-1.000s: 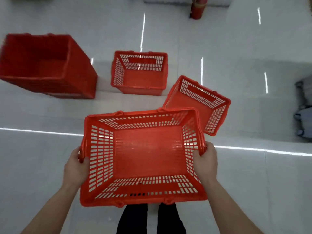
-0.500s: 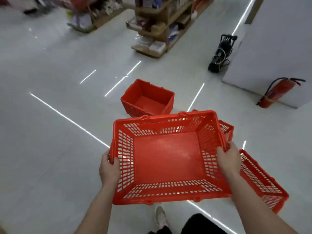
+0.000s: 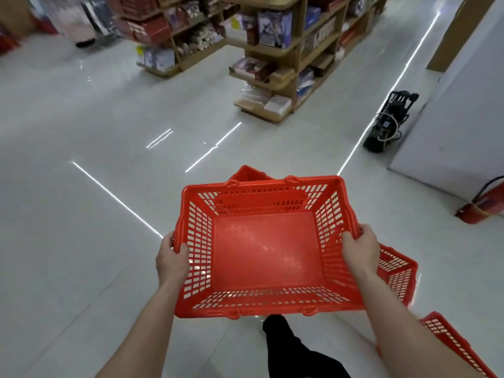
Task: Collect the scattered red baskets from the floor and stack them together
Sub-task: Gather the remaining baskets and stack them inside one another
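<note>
Basket (image 3: 268,249), empty red lattice plastic, hangs level at waist height over the floor (image 3: 81,214), left hand (image 3: 171,261) and right hand (image 3: 360,248) each clamped on a short-side rim. It looks light, stiff and slightly slick, so rims are the place to grip. Other baskets (image 3: 395,271) lie near the right forearm.

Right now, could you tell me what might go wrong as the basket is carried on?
1. The held basket hides much of the basket ahead, so a foot could catch it.
2. Two baskets lie close on the right, easy to trip on.
3. The floor looks glossy, possibly slippery.
</note>
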### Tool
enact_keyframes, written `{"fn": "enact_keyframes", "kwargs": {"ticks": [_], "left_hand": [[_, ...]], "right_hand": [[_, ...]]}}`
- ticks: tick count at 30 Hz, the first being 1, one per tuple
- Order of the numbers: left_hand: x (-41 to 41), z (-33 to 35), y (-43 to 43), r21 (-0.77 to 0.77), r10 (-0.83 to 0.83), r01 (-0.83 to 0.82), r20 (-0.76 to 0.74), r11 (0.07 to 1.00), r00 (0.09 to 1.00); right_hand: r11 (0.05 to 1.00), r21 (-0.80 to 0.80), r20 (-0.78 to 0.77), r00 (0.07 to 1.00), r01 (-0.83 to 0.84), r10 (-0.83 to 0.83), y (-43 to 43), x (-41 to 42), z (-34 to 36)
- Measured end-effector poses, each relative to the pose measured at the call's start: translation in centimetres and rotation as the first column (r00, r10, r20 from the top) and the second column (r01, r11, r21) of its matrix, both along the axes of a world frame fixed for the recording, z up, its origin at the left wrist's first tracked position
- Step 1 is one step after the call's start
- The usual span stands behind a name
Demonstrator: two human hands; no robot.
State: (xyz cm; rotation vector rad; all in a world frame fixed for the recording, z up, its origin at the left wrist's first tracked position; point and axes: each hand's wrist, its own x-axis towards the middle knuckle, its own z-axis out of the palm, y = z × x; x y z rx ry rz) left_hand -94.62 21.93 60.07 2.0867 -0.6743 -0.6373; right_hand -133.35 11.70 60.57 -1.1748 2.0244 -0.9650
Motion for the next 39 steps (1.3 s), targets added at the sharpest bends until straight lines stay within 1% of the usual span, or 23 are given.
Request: {"fn": "enact_keyframes", "kwargs": {"ticks": [5,11,13,18,21,25,28,32,35,37,39], "left_hand": [[2.3,-0.1,-11.1,0.066,0.005,-0.007,0.042,0.998,0.999],[5.0,-2.2,-23.0,0.153,-0.065,0.053,0.071,0.987,0.995],[5.5,-3.4,-26.2,0.180,-0.097,0.083,0.070,0.980,0.993],[7.4,-7.9,-34.8,0.272,-0.199,0.181,0.037,0.945,0.979],[8.5,-11.4,-40.2,0.324,-0.256,0.239,0.011,0.916,0.967],[9.2,-16.2,-46.3,0.346,-0.317,0.303,-0.017,0.888,0.948],[9.2,-19.2,-49.7,0.349,-0.345,0.336,-0.039,0.875,0.938],[9.9,-22.1,-53.0,0.350,-0.372,0.363,-0.046,0.863,0.927],[11.0,-23.8,-53.9,0.353,-0.378,0.368,-0.043,0.860,0.925],[11.8,-24.8,-53.6,0.384,-0.397,0.388,-0.060,0.838,0.916],[12.5,-25.8,-53.1,0.434,-0.444,0.439,-0.097,0.786,0.891]], "right_hand": [[0.997,0.081,0.052,0.998,0.019,-0.023,-9.7,2.1,-1.7],[0.985,0.160,0.048,0.996,0.063,-0.072,-18.6,4.0,-5.4],[0.980,0.180,0.066,0.993,0.087,-0.101,-20.5,4.5,-7.0],[0.941,0.296,0.092,0.976,0.164,-0.199,-24.1,5.9,-12.8],[0.900,0.356,0.077,0.952,0.251,-0.296,-25.7,7.1,-16.5],[0.844,0.434,0.071,0.921,0.316,-0.382,-26.8,8.5,-20.7],[0.818,0.459,0.055,0.908,0.346,-0.415,-27.5,9.2,-22.8],[0.825,0.436,0.052,0.906,0.358,-0.421,-29.0,9.8,-24.7],[0.829,0.440,0.062,0.909,0.345,-0.411,-29.7,10.3,-26.1],[0.818,0.485,0.077,0.916,0.310,-0.393,-29.5,11.0,-27.0],[0.802,0.539,0.083,0.931,0.258,-0.355,-28.8,11.7,-28.4]]}}
